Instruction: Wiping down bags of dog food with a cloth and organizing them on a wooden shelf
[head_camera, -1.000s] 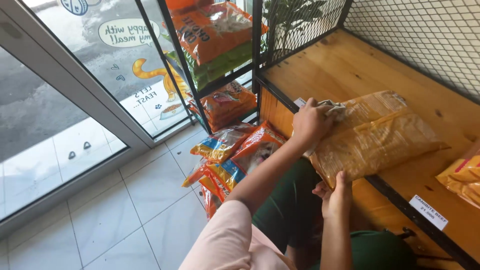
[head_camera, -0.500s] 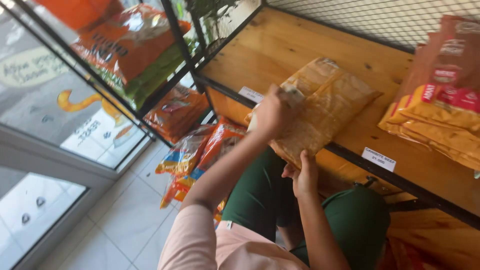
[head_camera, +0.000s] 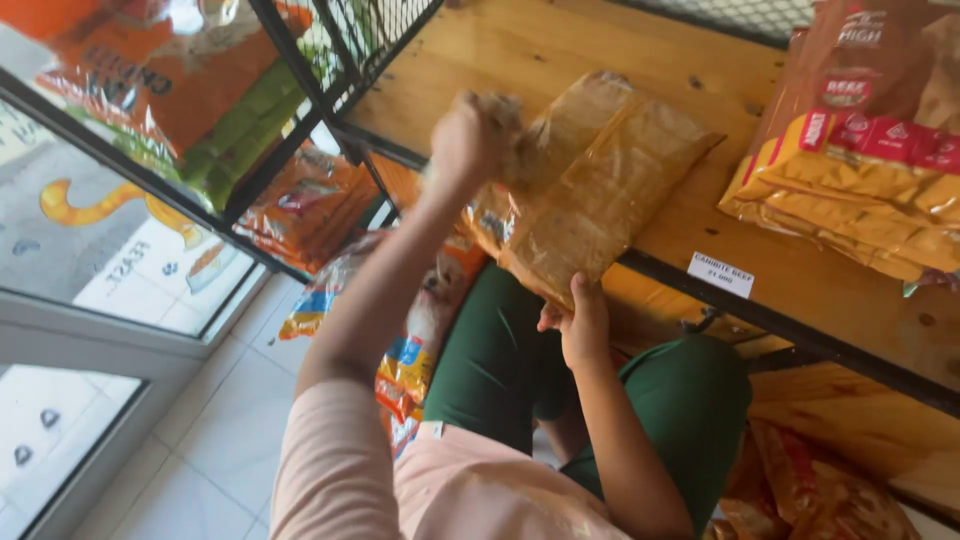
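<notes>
The left hand (head_camera: 478, 135), arm stretched out and blurred, is closed on the top end of a tan kibble bag (head_camera: 590, 180) lying on the wooden shelf (head_camera: 700, 215). The right hand (head_camera: 580, 325) grips its overhanging bottom edge. Since the earlier frame the bag has shifted leftward, away from the red-and-yellow bags (head_camera: 860, 180).

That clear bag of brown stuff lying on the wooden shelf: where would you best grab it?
Probably by its two short ends, from the shelf's open front. The bag lies flat and long, its near end overhanging the shelf edge. The right hand already grips that near end from below; the left hand clutches the far corner.
</notes>
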